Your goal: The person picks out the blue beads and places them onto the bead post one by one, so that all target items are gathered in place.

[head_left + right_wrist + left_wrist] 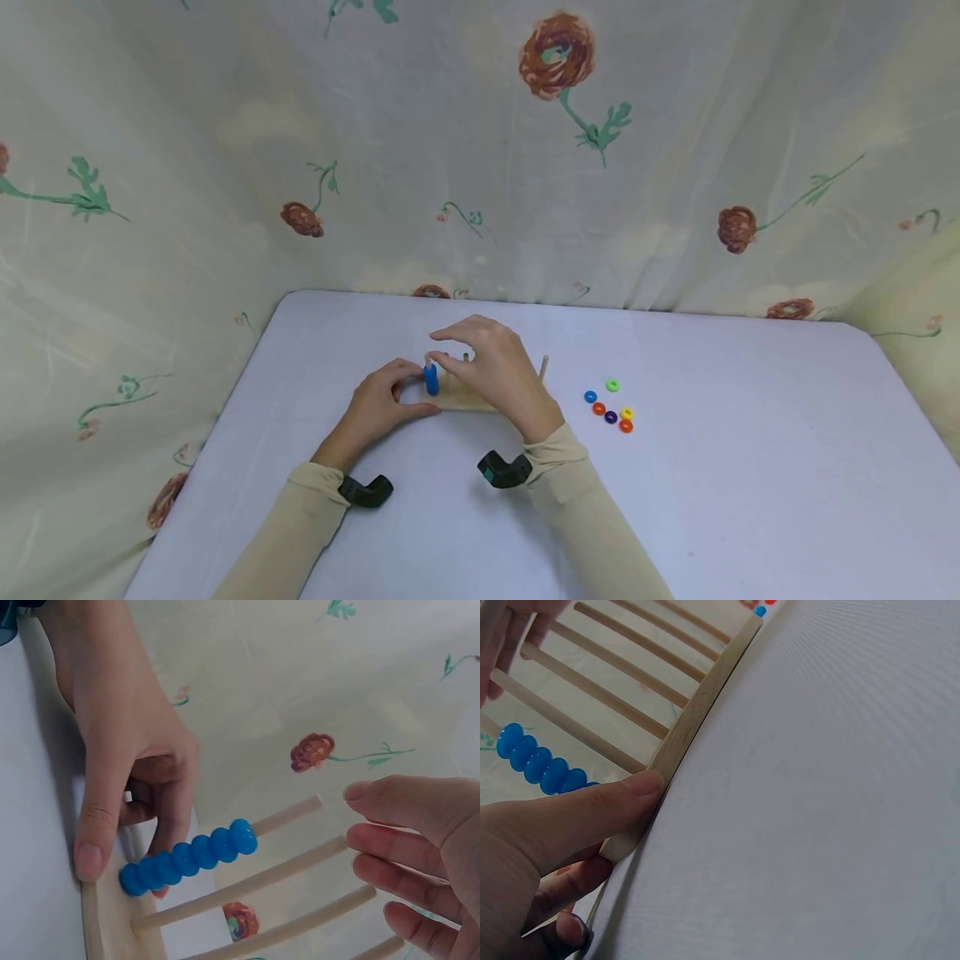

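Note:
A wooden peg stand (468, 401) has several upright pegs (262, 881) rising from its flat base. Several blue ring beads (187, 859) are stacked on the peg at its left end, with the bare tip showing above them. My left hand (382, 407) grips that end of the base, its thumb on the front edge and its fingers round behind. Over the stand is my right hand (491, 358), holding nothing. In the right wrist view its fingertips (367, 836) are near the peg tops, the thumb and fingers spread apart.
To the right of the stand lie loose beads: green (612, 385), blue (590, 397), purple (611, 417), yellow (627, 413) and two orange ones (626, 426). A flowered curtain (420, 150) hangs behind the white table (750, 467). Each wrist wears a black device (504, 471).

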Tool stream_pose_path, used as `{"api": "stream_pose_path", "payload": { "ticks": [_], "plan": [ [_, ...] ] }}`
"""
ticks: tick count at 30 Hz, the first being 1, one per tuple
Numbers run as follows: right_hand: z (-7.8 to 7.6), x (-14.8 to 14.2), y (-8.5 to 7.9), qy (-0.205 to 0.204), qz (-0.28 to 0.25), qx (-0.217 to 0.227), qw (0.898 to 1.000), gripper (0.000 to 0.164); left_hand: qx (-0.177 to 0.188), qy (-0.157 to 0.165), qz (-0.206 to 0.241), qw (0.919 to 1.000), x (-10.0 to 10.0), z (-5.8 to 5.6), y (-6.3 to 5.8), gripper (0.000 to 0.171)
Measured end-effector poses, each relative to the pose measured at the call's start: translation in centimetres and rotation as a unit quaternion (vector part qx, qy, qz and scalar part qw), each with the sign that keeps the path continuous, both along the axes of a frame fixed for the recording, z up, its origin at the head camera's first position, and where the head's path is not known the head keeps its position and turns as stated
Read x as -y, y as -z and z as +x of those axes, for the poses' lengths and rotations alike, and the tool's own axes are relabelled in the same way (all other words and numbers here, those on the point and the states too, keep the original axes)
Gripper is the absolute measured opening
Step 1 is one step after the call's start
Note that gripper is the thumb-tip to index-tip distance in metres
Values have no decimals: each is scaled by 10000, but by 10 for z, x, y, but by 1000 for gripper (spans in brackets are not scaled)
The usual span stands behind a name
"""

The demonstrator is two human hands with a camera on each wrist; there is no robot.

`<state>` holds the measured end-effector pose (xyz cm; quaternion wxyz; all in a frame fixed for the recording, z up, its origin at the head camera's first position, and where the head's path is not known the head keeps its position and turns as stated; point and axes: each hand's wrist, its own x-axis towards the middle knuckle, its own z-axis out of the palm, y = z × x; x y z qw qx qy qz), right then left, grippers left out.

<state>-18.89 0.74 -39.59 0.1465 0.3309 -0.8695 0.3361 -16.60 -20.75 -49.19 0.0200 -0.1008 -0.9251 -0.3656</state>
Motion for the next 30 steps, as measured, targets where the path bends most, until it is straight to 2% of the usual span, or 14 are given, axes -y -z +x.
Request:
{"api": "stream_pose_path", "payload": {
  "ticks": [7,14,24,30],
  "plan": [
    [-1,-7,-2,34,-28,-34,10000,23,-109,9,26,9999,0,0,1,50],
    [-2,-19,-6,163,51,-14,9999,23,-52,-2,-13,10000,0,-1,0,52],
    [-4,-50,-9,314,-224,332,9987,24,-4,-39,-74,10000,0,-1,1,54],
    [-4,-73,-7,385,-305,231,9985,22,80,-83,-42,9999,-1,-1,0,54]
  ]
}}
